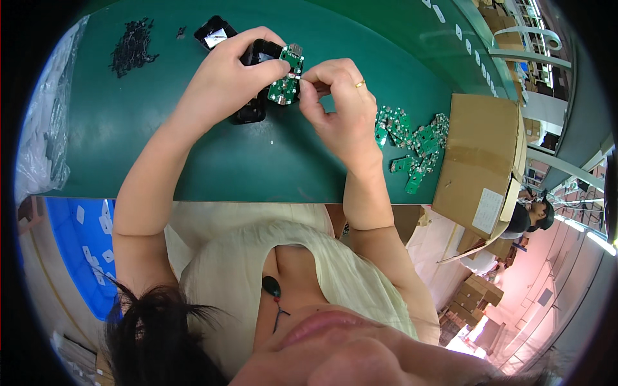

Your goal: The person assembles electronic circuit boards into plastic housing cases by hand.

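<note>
My left hand (235, 74) is closed round a green circuit board (281, 91), its thumb pressed on the board's face. A silver metal connector shows at the board's far end. Behind the board are black plastic casings (251, 114); whether my left fingers also grip one of them is hidden. At the board's right edge, my right hand (341, 103) has thumb and forefinger pinched together, and what lies between them is too small to make out. Another black casing (207, 32) with a pale shiny rectangle lies just beyond my left hand.
On the green table (212, 167), a pile of small black parts (133, 46) lies far left. Several loose circuit boards (418, 145) are heaped at the right beside a cardboard box (479, 151). Clear plastic bags (48, 128) line the left edge. A blue bin (77, 251) stands below, at the left.
</note>
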The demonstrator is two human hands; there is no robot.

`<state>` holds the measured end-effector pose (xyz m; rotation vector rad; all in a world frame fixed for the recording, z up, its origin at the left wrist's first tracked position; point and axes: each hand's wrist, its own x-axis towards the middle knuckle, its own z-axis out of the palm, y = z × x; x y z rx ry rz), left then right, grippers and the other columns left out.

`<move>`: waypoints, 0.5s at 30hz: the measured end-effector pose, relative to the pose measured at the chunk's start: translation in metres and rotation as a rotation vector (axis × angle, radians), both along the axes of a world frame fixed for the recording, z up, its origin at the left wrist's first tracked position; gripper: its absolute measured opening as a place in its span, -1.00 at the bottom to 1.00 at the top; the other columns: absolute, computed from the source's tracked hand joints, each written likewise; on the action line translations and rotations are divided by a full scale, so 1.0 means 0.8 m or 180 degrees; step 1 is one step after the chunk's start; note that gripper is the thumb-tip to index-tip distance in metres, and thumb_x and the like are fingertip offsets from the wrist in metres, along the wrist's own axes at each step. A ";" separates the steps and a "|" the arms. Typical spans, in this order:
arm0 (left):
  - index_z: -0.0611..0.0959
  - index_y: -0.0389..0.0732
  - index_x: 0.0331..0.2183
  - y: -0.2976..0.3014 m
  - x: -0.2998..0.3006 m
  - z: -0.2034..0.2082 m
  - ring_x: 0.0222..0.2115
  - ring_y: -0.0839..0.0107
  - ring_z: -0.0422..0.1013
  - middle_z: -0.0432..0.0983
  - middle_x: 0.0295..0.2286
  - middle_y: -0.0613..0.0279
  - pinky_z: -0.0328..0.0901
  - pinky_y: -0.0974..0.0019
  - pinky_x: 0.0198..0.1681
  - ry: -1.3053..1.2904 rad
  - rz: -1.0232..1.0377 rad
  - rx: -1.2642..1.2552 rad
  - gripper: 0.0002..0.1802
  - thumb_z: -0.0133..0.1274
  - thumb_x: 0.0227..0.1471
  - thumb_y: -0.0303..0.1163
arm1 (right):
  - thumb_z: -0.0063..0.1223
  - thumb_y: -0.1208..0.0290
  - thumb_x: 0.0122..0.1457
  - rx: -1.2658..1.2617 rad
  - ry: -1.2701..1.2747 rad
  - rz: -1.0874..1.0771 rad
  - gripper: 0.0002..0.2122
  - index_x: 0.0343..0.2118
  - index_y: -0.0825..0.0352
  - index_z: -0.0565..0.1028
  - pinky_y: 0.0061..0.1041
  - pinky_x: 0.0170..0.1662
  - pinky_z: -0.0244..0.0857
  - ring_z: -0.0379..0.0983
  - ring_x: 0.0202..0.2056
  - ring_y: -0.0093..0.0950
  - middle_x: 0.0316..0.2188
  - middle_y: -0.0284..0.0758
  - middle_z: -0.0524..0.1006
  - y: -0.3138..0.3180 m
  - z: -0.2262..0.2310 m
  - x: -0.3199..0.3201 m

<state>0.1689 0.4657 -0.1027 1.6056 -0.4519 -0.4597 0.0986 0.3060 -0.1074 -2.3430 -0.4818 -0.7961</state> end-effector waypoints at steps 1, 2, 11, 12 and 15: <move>0.51 -0.25 -0.33 0.001 -0.001 -0.001 -0.54 0.67 0.28 0.41 -0.53 0.39 0.18 0.56 -0.49 -0.0076 -0.0019 0.0132 -0.78 0.03 -0.13 -0.45 | 0.08 0.72 -0.17 0.0009 -0.0009 0.0031 -0.79 -0.44 0.37 0.34 -0.51 -0.60 0.32 0.40 -0.59 -0.38 -0.51 -0.28 0.40 0.002 -0.001 0.000; 0.51 -0.25 -0.33 0.000 -0.001 -0.005 -0.54 0.67 0.28 0.41 -0.53 0.39 0.18 0.56 -0.49 -0.0051 0.0010 0.0115 -0.78 0.03 -0.13 -0.45 | 0.07 0.73 -0.18 0.0020 -0.0017 0.0063 -0.78 -0.44 0.37 0.34 -0.51 -0.61 0.31 0.40 -0.59 -0.38 -0.51 -0.28 0.40 0.002 -0.003 0.000; 0.51 -0.26 -0.37 -0.003 -0.003 -0.008 -0.49 0.63 0.32 0.42 -0.52 0.36 0.25 0.52 -0.38 -0.0329 0.0144 0.0524 -0.81 0.04 -0.15 -0.47 | 0.07 0.72 -0.17 -0.0276 -0.0086 0.0032 -0.79 -0.44 0.37 0.34 -0.50 -0.62 0.30 0.38 -0.62 -0.39 -0.53 -0.27 0.38 0.003 -0.004 0.002; 0.51 -0.26 -0.37 -0.003 -0.003 -0.006 -0.49 0.63 0.32 0.42 -0.52 0.35 0.25 0.52 -0.38 -0.0385 0.0158 0.0597 -0.81 0.04 -0.15 -0.47 | 0.07 0.72 -0.17 -0.0282 -0.0082 0.0036 -0.79 -0.44 0.37 0.34 -0.50 -0.62 0.30 0.38 -0.62 -0.39 -0.53 -0.27 0.38 0.003 -0.004 0.002; 0.51 -0.25 -0.37 -0.003 -0.004 -0.003 -0.50 0.61 0.33 0.43 -0.52 0.34 0.25 0.51 -0.38 -0.0464 0.0174 0.0699 -0.81 0.04 -0.15 -0.46 | 0.06 0.73 -0.17 -0.0281 -0.0080 0.0029 -0.79 -0.45 0.37 0.34 -0.50 -0.63 0.29 0.38 -0.61 -0.39 -0.53 -0.27 0.38 0.003 -0.003 0.002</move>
